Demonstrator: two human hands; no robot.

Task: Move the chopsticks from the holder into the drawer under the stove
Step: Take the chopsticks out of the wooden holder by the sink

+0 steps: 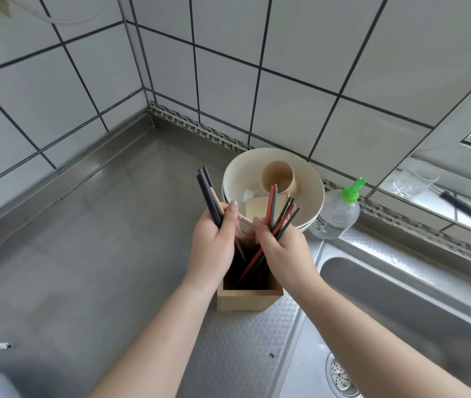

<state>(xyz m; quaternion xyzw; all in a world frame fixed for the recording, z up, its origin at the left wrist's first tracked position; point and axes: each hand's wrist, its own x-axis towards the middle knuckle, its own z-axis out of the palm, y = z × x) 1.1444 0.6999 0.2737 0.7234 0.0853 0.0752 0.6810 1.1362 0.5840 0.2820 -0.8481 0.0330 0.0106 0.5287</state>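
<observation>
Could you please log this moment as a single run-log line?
phase: lifting | left hand: dark chopsticks | right hand: red and green chopsticks, tips in holder | drawer: unseen

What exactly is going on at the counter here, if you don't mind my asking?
A person is emptying a wooden holder on the steel counter beside the sink. The left hand grips a bundle of dark chopsticks, lifted mostly clear. The right hand grips red and green chopsticks whose tips are still inside the holder. Stacked bowls and a soap bottle stand behind. No drawer is in view.
</observation>
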